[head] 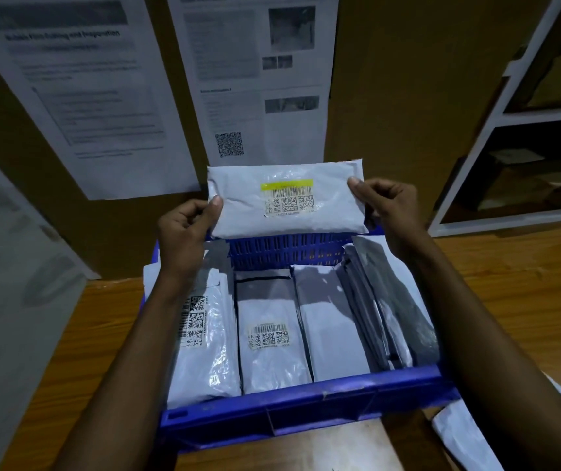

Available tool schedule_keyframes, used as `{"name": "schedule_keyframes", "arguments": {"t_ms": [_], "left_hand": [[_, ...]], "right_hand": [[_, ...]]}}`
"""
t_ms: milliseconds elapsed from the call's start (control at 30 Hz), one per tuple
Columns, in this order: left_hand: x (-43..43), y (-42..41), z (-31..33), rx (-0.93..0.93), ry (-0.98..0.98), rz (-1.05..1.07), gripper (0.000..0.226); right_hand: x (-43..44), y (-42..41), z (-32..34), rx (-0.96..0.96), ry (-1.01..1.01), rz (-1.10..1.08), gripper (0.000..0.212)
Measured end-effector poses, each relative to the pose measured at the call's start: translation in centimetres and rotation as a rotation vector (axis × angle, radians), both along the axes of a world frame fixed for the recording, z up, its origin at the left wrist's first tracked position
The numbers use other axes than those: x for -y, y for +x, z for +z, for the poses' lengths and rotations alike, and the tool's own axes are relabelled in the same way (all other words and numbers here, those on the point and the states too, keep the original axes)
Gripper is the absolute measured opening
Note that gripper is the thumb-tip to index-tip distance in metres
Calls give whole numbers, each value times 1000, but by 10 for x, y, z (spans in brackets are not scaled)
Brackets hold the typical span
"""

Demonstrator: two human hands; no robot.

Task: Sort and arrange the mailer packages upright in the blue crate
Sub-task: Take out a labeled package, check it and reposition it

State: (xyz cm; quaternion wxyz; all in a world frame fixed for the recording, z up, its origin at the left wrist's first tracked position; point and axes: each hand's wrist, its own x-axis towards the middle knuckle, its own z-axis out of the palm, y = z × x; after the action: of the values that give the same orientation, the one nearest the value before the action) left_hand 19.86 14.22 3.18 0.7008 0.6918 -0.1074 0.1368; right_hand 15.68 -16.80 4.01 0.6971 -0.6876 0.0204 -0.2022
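Observation:
A blue crate stands on the wooden table in front of me. Several grey mailer packages stand side by side inside it, some with barcode labels facing me, and darker ones lean at the right. Above the crate's far wall I hold a grey mailer with a yellow-striped barcode label sideways. My left hand pinches its left edge. Its right edge is pinched by my right hand.
Printed paper sheets hang on the brown wall behind the crate. A white shelf unit stands at the right. More white mailers lie on the table at the lower right. A grey panel fills the left side.

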Motion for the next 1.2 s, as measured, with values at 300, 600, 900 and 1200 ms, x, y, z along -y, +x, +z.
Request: {"name": "schedule_keyframes", "arguments": {"t_ms": [300, 600, 900, 1200], "left_hand": [[8, -6, 1, -72, -37, -58, 13], [10, -7, 2, -3, -53, -29, 1], [20, -11, 3, -179, -241, -230, 28], [29, -29, -7, -306, 191, -593, 45]], "right_hand": [[1, -2, 1, 3, 20, 41, 53], [-1, -3, 3, 2, 19, 60, 33], [-13, 1, -2, -89, 130, 388, 55], [-14, 4, -6, -79, 125, 313, 47]]}}
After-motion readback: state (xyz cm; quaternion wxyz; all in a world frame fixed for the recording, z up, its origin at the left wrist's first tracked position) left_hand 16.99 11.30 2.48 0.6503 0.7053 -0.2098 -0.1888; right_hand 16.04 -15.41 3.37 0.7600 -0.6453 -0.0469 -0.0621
